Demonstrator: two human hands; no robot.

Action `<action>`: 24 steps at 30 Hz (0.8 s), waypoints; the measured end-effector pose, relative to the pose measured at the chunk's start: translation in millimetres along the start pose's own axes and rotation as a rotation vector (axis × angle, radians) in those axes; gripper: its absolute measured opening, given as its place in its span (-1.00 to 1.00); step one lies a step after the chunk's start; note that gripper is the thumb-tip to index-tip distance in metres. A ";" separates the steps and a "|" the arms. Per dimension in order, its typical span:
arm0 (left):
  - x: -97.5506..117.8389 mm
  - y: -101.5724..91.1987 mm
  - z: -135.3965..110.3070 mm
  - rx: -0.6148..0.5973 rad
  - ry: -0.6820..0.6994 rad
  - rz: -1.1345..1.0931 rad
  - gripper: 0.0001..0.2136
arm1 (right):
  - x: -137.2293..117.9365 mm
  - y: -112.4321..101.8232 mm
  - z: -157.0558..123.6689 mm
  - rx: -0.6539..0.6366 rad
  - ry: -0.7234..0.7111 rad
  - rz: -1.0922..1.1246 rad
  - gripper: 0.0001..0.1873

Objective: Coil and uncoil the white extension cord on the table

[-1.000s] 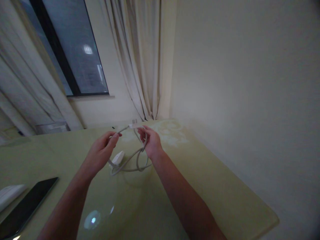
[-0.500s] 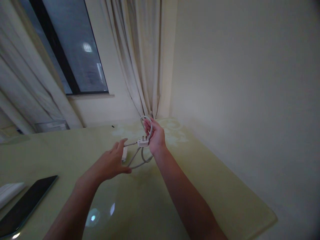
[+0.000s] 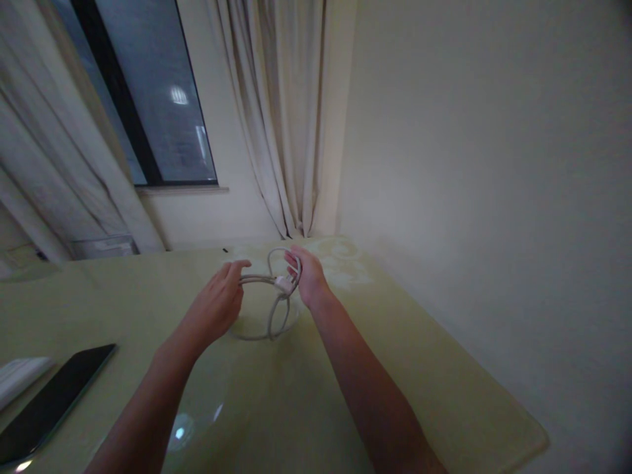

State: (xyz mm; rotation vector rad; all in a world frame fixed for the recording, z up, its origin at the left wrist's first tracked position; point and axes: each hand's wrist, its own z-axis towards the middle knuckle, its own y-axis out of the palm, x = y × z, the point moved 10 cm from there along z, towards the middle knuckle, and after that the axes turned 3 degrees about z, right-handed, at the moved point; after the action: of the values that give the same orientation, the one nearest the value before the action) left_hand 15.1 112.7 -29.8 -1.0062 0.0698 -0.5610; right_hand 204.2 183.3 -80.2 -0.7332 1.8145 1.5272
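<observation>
A white power cable [image 3: 272,316] hangs in loops over the green table [image 3: 405,368]. My right hand [image 3: 306,276] is closed on a loop of it, with the white plug [image 3: 284,284] at its fingers. My left hand [image 3: 220,304] pinches a strand of the same cable that runs across to the right hand. The lower loop reaches down to the table top. The white adapter block seen earlier is hidden behind my left hand.
A dark phone [image 3: 52,401] and a white object [image 3: 20,378] lie at the table's near left. Curtains [image 3: 281,118] and a dark window [image 3: 148,99] stand beyond the far edge. A plain wall [image 3: 494,164] runs along the right side.
My left hand has taken hold of the cable again and moved up towards the right hand. The right hand has gathered another loop, and the plug sits at its fingers.
</observation>
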 end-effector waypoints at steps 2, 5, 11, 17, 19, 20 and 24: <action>-4.4 -10.0 3.6 0.031 -0.042 -0.075 -0.59 | -4.5 -1.6 1.1 0.017 -0.067 -0.078 -0.77; -17.1 -18.9 5.8 0.031 -0.156 -0.215 -0.62 | -24.0 -0.1 -2.1 0.024 -0.255 -0.158 -0.73; -46.5 -24.6 -6.4 0.103 -0.524 -0.481 -0.46 | -51.9 46.6 -49.6 -0.245 -0.557 -0.379 -0.77; -57.7 -30.0 -15.5 0.231 -0.672 -0.685 -0.47 | 28.4 109.3 -117.1 -0.800 -0.609 -1.323 -0.56; -64.3 -34.4 -19.1 0.312 -0.724 -0.761 -0.49 | 53.5 112.6 -125.9 -0.878 -0.663 -1.557 -0.59; -67.2 -37.0 -20.3 0.348 -0.737 -0.790 -0.51 | 60.4 113.4 -127.5 -0.894 -0.691 -1.617 -0.63; -80.0 -50.9 -25.4 0.412 -0.768 -0.737 -0.58 | 48.3 114.0 -121.1 -0.841 -0.737 -1.513 -0.76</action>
State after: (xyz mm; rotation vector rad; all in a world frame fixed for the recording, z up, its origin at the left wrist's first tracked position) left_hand -82.3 110.3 -17.9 -0.7623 -1.0939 -0.7721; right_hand 71.7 82.3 -32.7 -1.2243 -0.1936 1.0542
